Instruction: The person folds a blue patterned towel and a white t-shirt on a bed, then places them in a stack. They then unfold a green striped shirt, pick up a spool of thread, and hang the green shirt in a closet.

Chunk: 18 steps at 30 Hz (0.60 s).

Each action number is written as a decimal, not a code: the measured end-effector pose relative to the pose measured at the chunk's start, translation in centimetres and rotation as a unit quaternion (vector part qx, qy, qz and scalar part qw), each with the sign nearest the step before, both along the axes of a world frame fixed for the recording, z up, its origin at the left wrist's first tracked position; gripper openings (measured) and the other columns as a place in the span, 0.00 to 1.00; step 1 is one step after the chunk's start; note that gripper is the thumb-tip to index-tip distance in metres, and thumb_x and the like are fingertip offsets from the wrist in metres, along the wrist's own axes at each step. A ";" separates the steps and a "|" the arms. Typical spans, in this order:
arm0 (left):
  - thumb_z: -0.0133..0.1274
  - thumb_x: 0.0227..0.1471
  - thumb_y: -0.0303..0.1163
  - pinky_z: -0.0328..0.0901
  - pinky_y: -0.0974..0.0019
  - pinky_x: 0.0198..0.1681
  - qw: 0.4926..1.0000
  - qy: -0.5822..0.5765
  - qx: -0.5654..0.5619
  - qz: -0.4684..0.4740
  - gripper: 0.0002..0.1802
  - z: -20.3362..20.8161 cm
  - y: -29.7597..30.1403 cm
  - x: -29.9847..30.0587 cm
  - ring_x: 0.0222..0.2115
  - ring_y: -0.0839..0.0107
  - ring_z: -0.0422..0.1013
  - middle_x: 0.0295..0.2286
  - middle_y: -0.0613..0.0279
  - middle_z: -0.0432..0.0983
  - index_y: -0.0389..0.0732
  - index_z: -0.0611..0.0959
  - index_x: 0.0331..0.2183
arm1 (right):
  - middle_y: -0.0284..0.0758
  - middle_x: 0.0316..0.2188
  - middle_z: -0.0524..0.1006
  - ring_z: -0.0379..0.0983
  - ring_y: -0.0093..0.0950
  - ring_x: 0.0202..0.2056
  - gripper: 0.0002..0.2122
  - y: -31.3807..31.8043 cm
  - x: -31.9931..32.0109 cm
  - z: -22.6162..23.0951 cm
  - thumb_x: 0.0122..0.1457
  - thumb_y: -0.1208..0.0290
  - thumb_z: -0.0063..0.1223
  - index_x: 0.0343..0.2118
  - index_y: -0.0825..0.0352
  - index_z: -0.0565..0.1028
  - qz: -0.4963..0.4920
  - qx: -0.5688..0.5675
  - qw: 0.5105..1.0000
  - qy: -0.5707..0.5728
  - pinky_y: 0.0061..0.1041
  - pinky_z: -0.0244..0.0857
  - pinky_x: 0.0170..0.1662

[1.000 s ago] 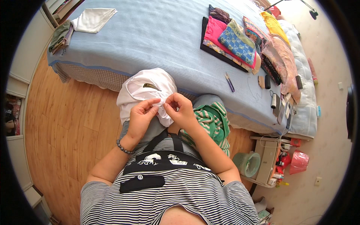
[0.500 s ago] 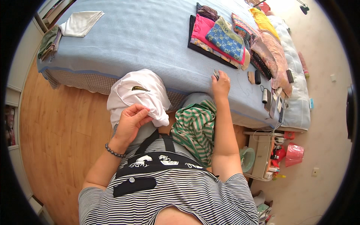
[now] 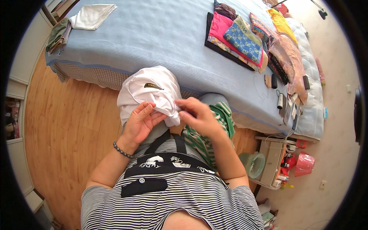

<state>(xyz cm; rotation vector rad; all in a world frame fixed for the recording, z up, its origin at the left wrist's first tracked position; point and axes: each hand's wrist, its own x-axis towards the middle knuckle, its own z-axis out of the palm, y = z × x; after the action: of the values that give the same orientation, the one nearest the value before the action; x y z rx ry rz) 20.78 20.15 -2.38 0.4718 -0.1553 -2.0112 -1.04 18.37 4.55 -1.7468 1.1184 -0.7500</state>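
Observation:
A white garment (image 3: pixel 132 90) with a small dark label lies bunched over my left knee. At its near edge is my left hand (image 3: pixel 140 122), thumb and forefinger pressed together in a pinch and the other fingers loosely extended. What the pinch holds is too small to make out. My right hand (image 3: pixel 199 117) is just right of the garment, its bent fingers pointing toward the left hand. Motion smears its fingertips, so I cannot tell whether it holds anything. Beneath my right forearm, a green-and-beige striped garment (image 3: pixel 226 120) drapes over my right thigh.
Ahead is a bed with a blue cover (image 3: pixel 153 38). Folded clothes (image 3: pixel 245 38) lie at its right, a folded white cloth (image 3: pixel 92 17) at its far left. Small dark items (image 3: pixel 274 81) sit near the right edge. A green basket (image 3: pixel 253 165) stands by a drawer unit (image 3: pixel 268 153).
My right hand has left a small shiny object's spot at the bed's edge and come left to the white garment. That object no longer shows on the bed. My left hand's outer fingers have loosened.

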 end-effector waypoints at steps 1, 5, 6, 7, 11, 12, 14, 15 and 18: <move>0.51 0.55 0.28 0.65 0.51 0.52 1.000 -0.001 0.001 0.002 0.06 0.0 0.1 0.1 0.45 0.59 0.71 0.39 0.55 0.75 0.40 0.79 0.35 | 0.35 0.28 0.72 0.70 0.25 0.25 0.13 0.6 1.3 -0.1 0.53 0.75 0.55 0.42 0.70 0.73 -0.016 -0.017 0.999 0.023 0.23 0.65 0.30; 0.51 0.54 0.27 0.67 0.53 0.49 1.000 0.012 0.006 0.013 0.06 0.0 0.1 -0.2 0.42 0.60 0.72 0.38 0.56 0.76 0.40 0.79 0.35 | 0.40 0.29 0.72 0.72 0.35 0.27 0.11 1.3 3.8 -0.7 0.50 0.75 0.55 0.37 0.69 0.72 -0.048 -0.108 0.991 0.068 0.30 0.67 0.31; 0.51 0.54 0.26 0.67 0.53 0.49 1.000 0.018 0.003 0.014 0.05 -0.2 0.1 -0.2 0.42 0.61 0.72 0.38 0.56 0.76 0.40 0.79 0.35 | 0.40 0.29 0.71 0.72 0.36 0.28 0.10 1.3 4.1 -0.7 0.51 0.75 0.55 0.37 0.68 0.72 -0.042 -0.135 0.985 0.102 0.31 0.67 0.31; 0.50 0.54 0.26 0.68 0.54 0.48 1.000 0.025 0.001 0.016 0.05 -0.3 0.2 -0.2 0.41 0.61 0.72 0.37 0.57 0.76 0.40 0.79 0.35 | 0.40 0.29 0.71 0.72 0.37 0.28 0.10 1.4 4.3 -0.7 0.51 0.75 0.54 0.37 0.68 0.72 -0.037 -0.162 0.977 0.136 0.32 0.67 0.31; 0.50 0.54 0.26 0.68 0.56 0.47 1.000 0.012 -0.020 0.012 0.05 0.0 0.2 -0.4 0.40 0.64 0.72 0.36 0.59 0.77 0.40 0.80 0.35 | 0.40 0.28 0.71 0.72 0.39 0.28 0.10 1.3 5.1 -1.3 0.51 0.74 0.53 0.37 0.68 0.71 -0.034 -0.219 0.959 0.175 0.34 0.67 0.30; 0.51 0.54 0.26 0.67 0.56 0.47 1.000 0.001 -0.022 0.010 0.05 0.2 0.2 -0.5 0.39 0.65 0.72 0.35 0.61 0.77 0.41 0.80 0.35 | 0.40 0.28 0.71 0.72 0.39 0.28 0.10 1.3 5.2 -1.4 0.51 0.74 0.53 0.37 0.68 0.71 -0.037 -0.227 0.957 0.178 0.34 0.67 0.30; 0.51 0.54 0.27 0.67 0.56 0.47 1.000 -0.011 -0.020 0.009 0.05 0.3 0.3 -0.5 0.39 0.66 0.72 0.35 0.63 0.77 0.42 0.81 0.35 | 0.40 0.28 0.71 0.72 0.39 0.27 0.10 1.3 5.3 -1.7 0.51 0.74 0.53 0.37 0.68 0.71 -0.033 -0.236 0.954 0.180 0.33 0.67 0.30; 0.51 0.54 0.27 0.67 0.56 0.47 1.000 -0.009 -0.019 0.010 0.05 0.3 0.3 -0.5 0.39 0.66 0.72 0.35 0.63 0.77 0.42 0.81 0.35 | 0.40 0.28 0.71 0.72 0.39 0.27 0.10 1.3 5.3 -1.8 0.51 0.74 0.53 0.37 0.69 0.71 -0.031 -0.241 0.953 0.180 0.33 0.67 0.30; 0.51 0.54 0.27 0.67 0.56 0.47 1.000 -0.006 -0.019 0.012 0.05 0.0 0.3 -0.5 0.39 0.66 0.72 0.35 0.62 0.77 0.41 0.80 0.35 | 0.40 0.28 0.71 0.72 0.39 0.27 0.10 1.3 5.5 -1.8 0.51 0.75 0.53 0.37 0.69 0.71 -0.032 -0.250 0.950 0.186 0.33 0.67 0.29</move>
<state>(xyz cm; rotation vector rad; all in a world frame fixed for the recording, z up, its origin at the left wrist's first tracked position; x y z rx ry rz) 20.28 20.48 -2.37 0.4593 -0.1930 -1.9797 4.41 19.68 2.75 -2.3617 1.3175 -0.8134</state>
